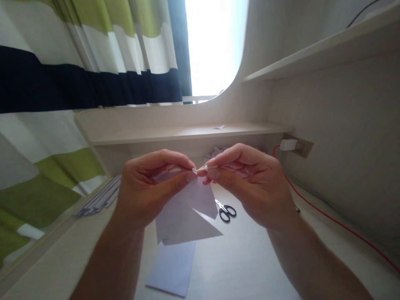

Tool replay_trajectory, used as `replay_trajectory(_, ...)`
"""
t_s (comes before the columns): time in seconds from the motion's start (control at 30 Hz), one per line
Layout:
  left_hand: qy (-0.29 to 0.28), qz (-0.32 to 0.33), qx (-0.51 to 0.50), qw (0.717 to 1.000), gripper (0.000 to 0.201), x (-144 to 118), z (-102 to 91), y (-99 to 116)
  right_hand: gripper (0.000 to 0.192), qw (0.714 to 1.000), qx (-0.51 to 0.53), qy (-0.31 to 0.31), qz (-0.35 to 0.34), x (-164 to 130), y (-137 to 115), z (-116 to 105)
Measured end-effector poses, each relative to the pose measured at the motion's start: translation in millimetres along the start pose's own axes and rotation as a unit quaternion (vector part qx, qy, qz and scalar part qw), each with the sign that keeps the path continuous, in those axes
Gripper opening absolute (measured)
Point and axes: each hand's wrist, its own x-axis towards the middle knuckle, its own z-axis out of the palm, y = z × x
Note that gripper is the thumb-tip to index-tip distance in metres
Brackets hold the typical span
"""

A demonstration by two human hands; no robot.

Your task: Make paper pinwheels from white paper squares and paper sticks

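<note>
pinching the top edge of a folded white paper (187,216) between thumb and forefinger, your left hand (150,185) and right hand (246,179) meet fingertip to fingertip above the desk (250,258) — both sets of fingers clenched on the sheet, which hangs in mid-air over a flat sheet (173,268). scissors (226,211) lie just behind, a red cable (337,223) runs along the wall. pull unevenly and the thin edge may tear — or the crease may drift off line.
</note>
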Motion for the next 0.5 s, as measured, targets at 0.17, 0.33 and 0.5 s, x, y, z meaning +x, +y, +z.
replay_trajectory(0.17,0.002,0.005,0.017,1.0,0.012,-0.3,1.4,1.0,0.01,0.999,-0.042,0.013,-0.005,0.8,1.1,0.6)
replay_trajectory(0.33,-0.013,0.013,0.047,0.999,0.012,-0.3,3.4,1.2,0.008,0.996,-0.089,0.025,-0.009,3.0,2.4,4.0)
replay_trajectory(0.5,-0.015,0.01,0.072,0.997,0.01,0.5,3.8,1.4,0.01,0.995,-0.095,0.007,0.012,7.3,8.9,-0.2)
